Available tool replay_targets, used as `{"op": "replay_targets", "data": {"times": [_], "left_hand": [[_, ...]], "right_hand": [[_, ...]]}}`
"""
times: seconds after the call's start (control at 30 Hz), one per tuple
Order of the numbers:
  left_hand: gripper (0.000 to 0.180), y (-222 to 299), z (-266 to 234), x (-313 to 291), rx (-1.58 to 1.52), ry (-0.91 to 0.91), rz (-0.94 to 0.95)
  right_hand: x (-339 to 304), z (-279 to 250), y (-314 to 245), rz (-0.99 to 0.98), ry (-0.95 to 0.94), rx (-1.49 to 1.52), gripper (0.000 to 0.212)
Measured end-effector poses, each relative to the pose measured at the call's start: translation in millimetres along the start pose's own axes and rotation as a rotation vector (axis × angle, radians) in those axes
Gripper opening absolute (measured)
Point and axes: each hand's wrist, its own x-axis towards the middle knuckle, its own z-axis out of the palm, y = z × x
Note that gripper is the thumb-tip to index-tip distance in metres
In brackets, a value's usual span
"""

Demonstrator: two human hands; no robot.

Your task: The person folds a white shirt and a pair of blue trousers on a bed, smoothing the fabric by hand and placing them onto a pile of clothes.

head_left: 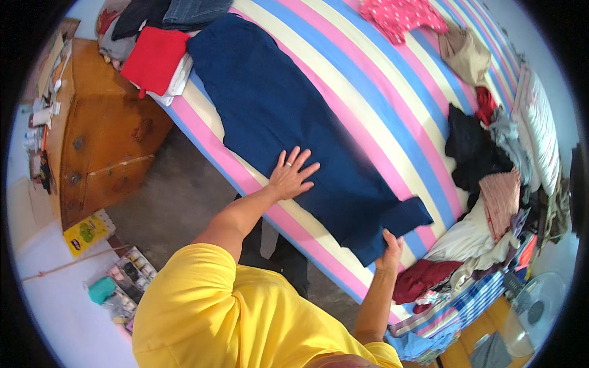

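Note:
A pair of navy blue trousers (276,98) lies lengthwise across the striped bed sheet (343,37), its wide end at the far left and its narrow leg end at the near right. My left hand (293,176) rests flat on the middle of the cloth, fingers spread, a ring on one of them. At the leg end my right hand (390,251) is closed on the edge of the trousers, thumb on top. Part of the fabric there is turned over toward the right. The fingers under the cloth are hidden.
Beside the wide end sit a red folded cloth (156,58) and folded jeans (196,12). Mixed clothes, including a black garment (472,147) and a maroon one (423,279), lie along the right. A fan (537,313) stands near right; a wooden cabinet (110,135) is at left.

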Motion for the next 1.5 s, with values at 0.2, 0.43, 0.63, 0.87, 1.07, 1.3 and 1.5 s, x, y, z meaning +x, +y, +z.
{"op": "replay_targets", "data": {"times": [0.2,0.43,0.63,0.87,1.07,1.3,1.5], "left_hand": [[0.051,-7,11,-27,-0.086,-0.037,0.303],[0.039,-34,10,-42,-0.6,-0.134,0.189],[0.029,-82,-21,-56,-0.461,-0.156,0.215],[0.022,-90,-23,-53,-0.465,-0.493,0.235],[0.014,-84,7,-57,-0.461,0.085,0.202],[0.012,-80,-1,-51,-0.305,0.083,0.251],[0.019,-35,-11,-52,-0.376,0.358,-0.045]], "right_hand": [[67,208,7,0.019,-0.154,-0.09,0.038],[163,417,65,0.02,-0.353,-0.357,0.066],[249,522,154,0.037,-0.556,-0.504,0.062],[277,499,166,-0.021,-0.596,-0.804,0.05],[264,312,47,-0.45,-0.167,-1.441,0.028],[222,186,40,-0.133,-0.161,-1.524,0.035],[227,166,51,-0.276,-0.2,-1.515,0.035]]}}
